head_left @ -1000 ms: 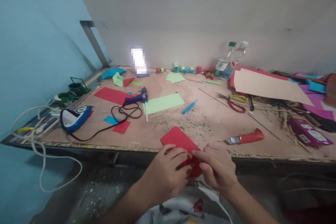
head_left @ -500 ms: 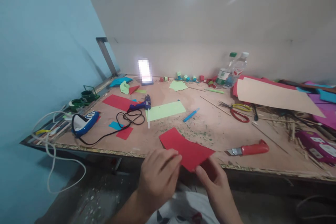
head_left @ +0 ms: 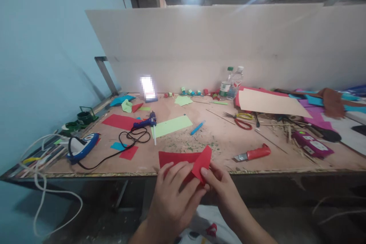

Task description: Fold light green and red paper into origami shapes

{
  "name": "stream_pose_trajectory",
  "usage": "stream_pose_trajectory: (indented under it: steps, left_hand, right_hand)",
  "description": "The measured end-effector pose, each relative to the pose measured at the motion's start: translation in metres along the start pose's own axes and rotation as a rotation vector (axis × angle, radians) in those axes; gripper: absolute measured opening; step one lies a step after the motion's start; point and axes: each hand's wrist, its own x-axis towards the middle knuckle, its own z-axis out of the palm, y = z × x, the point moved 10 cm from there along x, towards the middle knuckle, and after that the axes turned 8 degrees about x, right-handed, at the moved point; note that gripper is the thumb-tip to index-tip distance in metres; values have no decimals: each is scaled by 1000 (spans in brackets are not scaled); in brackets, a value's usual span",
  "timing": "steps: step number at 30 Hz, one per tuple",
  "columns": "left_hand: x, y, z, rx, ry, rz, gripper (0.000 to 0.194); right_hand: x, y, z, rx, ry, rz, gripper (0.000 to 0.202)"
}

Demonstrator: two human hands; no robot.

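A piece of red paper point(head_left: 203, 160) is held between both hands at the table's front edge, its right part bent up and over. My left hand point(head_left: 175, 190) lies across the paper from the left, fingers curled against it; their tips are partly hidden behind the fold. My right hand point(head_left: 221, 183) pinches the folded right part, thumb on the near face and the other fingers behind. Beyond the hands lie a blue pen-like tool point(head_left: 198, 127) and a light green paper sheet point(head_left: 173, 125). To the right is a red-handled utility knife point(head_left: 253, 154).
A blue glue gun point(head_left: 145, 122) with a black cord lies left of the middle, near a small blue-and-white iron point(head_left: 82, 148). Scissors point(head_left: 241, 118), two bottles point(head_left: 225, 85) and stacked paper point(head_left: 271, 103) stand or lie to the right. A bright screen point(head_left: 148, 88) stands at the back.
The red paper was spread nearly flat; now its right part is folded up and over. My left hand has moved onto the paper, and the view has tilted up and turned right.
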Motion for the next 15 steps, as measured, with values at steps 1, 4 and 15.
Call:
stream_pose_trajectory:
  steps: [1,4,15]
  left_hand:
    - [-1,-5,-5,-36,16,-23,11]
    - [-4,-30,-14,-136,16,-158,15]
    - [-10,-69,46,-576,-537,-661,19]
  right_hand:
    - [-2,0,-2,-22,5,-2,43]
    - [-7,-2,-6,-117,-9,-1,45]
    - [-4,-7,9,-317,-151,7,44]
